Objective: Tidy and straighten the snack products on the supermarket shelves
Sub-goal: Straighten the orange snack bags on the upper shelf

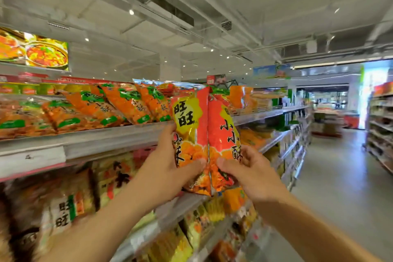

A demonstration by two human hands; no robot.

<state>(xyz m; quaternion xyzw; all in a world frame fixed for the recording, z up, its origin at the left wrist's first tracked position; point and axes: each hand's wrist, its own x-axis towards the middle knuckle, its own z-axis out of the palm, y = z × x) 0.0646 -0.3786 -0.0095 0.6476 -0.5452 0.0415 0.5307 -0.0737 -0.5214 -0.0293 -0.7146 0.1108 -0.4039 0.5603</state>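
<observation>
You are holding up two snack bags side by side, touching along their inner edges, in front of the upper shelf [95,144]. Your left hand [168,168] is gripping the left bag [190,134] near its lower end, thumb pressing across its front. Your right hand [248,170] is gripping the right bag [223,140] the same way. Both bags are showing glossy red and yellow fronts with bold black characters and a picture of orange puffs. Just beyond your left hand, a row of orange bags [119,104] with green labels is leaning on that shelf.
</observation>
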